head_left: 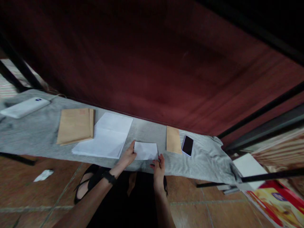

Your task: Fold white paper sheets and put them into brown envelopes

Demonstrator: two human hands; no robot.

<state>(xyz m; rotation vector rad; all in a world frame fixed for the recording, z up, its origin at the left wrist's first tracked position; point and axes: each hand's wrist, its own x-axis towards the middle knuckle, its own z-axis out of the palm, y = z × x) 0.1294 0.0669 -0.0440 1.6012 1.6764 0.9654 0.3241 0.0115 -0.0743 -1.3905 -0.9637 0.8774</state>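
One folded white paper (145,151) near front edge of grey-covered tabletop (149,129), between white sheets (108,136) and brown paper (173,140). Left hand (128,156): fingers clamped on left edge. Right hand (158,167): fingers apart at lower right corner, contact unclear.

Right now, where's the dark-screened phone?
The phone is right of centre in the head view, on the gray cloth, just right of the brown paper and farther right than the right hand.

The left hand (129,155) hides some of the small paper (145,151); the bottom edge cuts off 2 forearms (91,199); lettering (279,196) on the red box (282,209) is blurred.
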